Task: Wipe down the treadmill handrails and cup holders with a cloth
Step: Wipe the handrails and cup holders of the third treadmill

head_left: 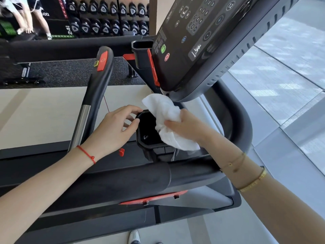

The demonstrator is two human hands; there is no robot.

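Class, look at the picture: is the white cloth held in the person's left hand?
No, the white cloth is gripped by the right hand at the cup holder, while the left hand only touches the holder's rim.

We see a bright, evenly lit scene, with daylight seeming to come from the right, where the pale grey tiled floor (290, 71) looks washed out and smeared by motion blur. The crumpled white cloth (168, 118) is nearly overexposed, its folds faint. The glossy black slanted console panel (198, 37) carries a soft sheen. Inside the black angular plastic cup holder (147, 131) the shadow is deep. Straight lines bow at the edges, and the black dumbbell rack (105, 16) is slightly soft.
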